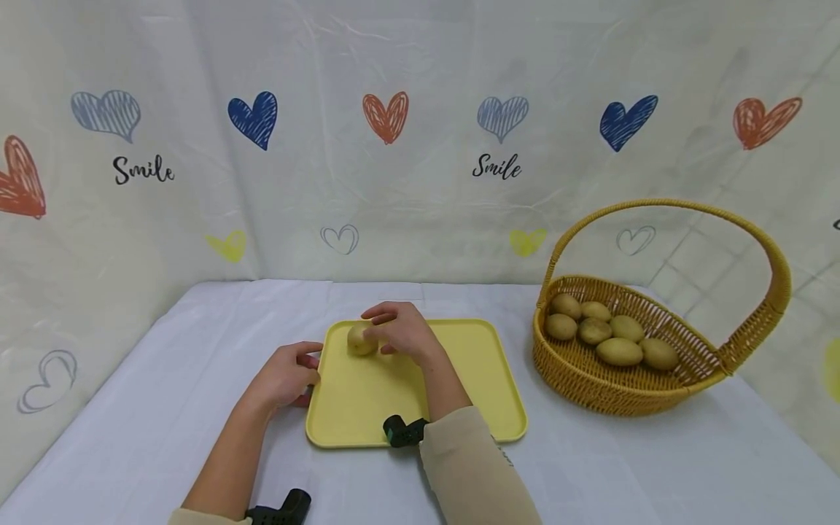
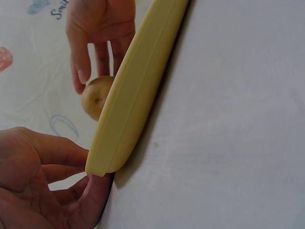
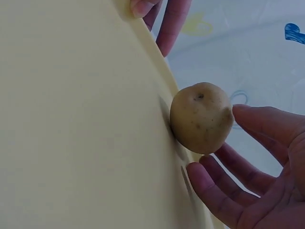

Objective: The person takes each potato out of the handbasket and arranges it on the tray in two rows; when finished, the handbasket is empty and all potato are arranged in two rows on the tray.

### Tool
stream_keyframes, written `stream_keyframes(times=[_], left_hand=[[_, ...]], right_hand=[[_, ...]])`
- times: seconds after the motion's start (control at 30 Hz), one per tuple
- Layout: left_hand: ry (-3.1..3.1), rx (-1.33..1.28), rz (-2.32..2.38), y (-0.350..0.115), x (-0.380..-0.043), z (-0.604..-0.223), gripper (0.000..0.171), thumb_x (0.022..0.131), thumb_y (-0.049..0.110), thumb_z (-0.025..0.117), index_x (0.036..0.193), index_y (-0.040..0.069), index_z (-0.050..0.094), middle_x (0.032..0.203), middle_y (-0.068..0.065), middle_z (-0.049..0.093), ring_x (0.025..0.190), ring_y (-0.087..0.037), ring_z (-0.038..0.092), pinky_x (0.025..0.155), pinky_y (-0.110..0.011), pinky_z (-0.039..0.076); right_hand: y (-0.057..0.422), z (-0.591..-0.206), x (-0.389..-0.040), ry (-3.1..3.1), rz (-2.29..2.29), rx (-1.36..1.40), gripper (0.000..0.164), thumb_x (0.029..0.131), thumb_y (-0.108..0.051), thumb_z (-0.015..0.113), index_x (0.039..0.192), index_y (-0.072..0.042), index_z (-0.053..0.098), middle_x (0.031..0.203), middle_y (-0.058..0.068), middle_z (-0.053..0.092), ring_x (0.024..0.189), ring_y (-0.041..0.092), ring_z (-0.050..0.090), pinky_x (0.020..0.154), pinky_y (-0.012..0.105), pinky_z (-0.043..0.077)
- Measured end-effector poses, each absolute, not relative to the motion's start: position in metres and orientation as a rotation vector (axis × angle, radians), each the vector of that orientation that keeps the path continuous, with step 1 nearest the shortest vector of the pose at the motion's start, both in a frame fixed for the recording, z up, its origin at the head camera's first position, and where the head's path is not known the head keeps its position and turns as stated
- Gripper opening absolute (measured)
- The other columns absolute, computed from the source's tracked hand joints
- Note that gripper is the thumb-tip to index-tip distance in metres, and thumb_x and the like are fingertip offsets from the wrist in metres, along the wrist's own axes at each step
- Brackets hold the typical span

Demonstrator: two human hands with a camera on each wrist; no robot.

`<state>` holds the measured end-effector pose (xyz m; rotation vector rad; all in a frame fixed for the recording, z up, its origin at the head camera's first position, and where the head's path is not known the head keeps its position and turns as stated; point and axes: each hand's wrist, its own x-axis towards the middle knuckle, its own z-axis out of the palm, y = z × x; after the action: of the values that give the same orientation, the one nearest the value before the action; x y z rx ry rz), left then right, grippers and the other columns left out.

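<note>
A round pale-brown potato [image 1: 360,341] rests on the yellow tray [image 1: 367,408], near its far left corner. My right hand [image 1: 402,332] is at the potato's right side, its fingers spread and only loosely bent. In the right wrist view one fingertip [image 3: 239,110] meets the potato's [image 3: 202,118] side, while another fingertip [image 3: 199,175] stands apart below it. My left hand [image 1: 284,375] grips the tray's left edge. In the left wrist view, its fingers lie on both sides of the tray's rim [image 2: 106,143].
A wicker basket [image 1: 590,394] with a tall arched handle stands to the right of the tray, holding several potatoes [image 1: 620,351]. White cloth [image 1: 197,350] covers the table. Behind it hangs a pale backdrop [image 1: 420,189] printed with hearts.
</note>
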<state>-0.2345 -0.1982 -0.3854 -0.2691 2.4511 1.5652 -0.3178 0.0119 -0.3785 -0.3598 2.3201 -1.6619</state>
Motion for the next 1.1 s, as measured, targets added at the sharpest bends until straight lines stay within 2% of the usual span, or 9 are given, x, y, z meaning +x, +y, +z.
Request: stream_keyframes(times=[0.4, 0.7, 0.93, 1.1], left_hand=[[2.454, -0.273, 1.561, -0.198, -0.235, -0.387, 0.065, 0.089, -0.005, 0.056, 0.153, 0.0, 0.045, 0.122, -0.017, 0.054, 0.095, -0.024, 0.059, 0.067, -0.035, 0.06], [2.455, -0.275, 1.542, -0.196, -0.236, -0.386, 0.065, 0.09, -0.005, 0.056, 0.153, 0.001, 0.044, 0.123, -0.018, 0.053, 0.095, -0.025, 0.059, 0.067, -0.035, 0.061], [2.448, -0.277, 1.544, -0.199, -0.235, -0.387, 0.065, 0.091, -0.004, 0.056, 0.154, 0.001, 0.043, 0.125, -0.018, 0.053, 0.097, -0.025, 0.059, 0.07, -0.036, 0.062], [2.44, -0.26, 1.545, -0.199, -0.235, -0.387, 0.065, 0.092, -0.004, 0.056, 0.155, 0.001, 0.041, 0.125, -0.018, 0.052, 0.098, -0.025, 0.058, 0.07, -0.035, 0.061]], right_hand=[[0.022, -0.374, -0.316, 2.321, -1.655, -0.39, 0.032, 0.089, -0.015, 0.079, 0.121, -0.012, 0.075, 0.128, 0.014, 0.067, 0.103, 0.023, 0.067, 0.077, 0.042, 0.063], [0.035, -0.364, -0.315, 2.317, -1.692, -0.439, 0.032, 0.093, -0.014, 0.075, 0.124, -0.014, 0.073, 0.138, 0.02, 0.062, 0.113, 0.03, 0.067, 0.086, 0.046, 0.062], [0.041, -0.353, -0.312, 2.282, -1.787, -0.45, 0.031, 0.094, -0.017, 0.075, 0.125, -0.015, 0.073, 0.132, 0.009, 0.067, 0.119, 0.027, 0.066, 0.088, 0.042, 0.062], [0.048, -0.342, -0.309, 2.266, -1.842, -0.449, 0.031, 0.094, -0.018, 0.075, 0.125, -0.017, 0.074, 0.129, 0.006, 0.068, 0.117, 0.024, 0.066, 0.089, 0.041, 0.061]])
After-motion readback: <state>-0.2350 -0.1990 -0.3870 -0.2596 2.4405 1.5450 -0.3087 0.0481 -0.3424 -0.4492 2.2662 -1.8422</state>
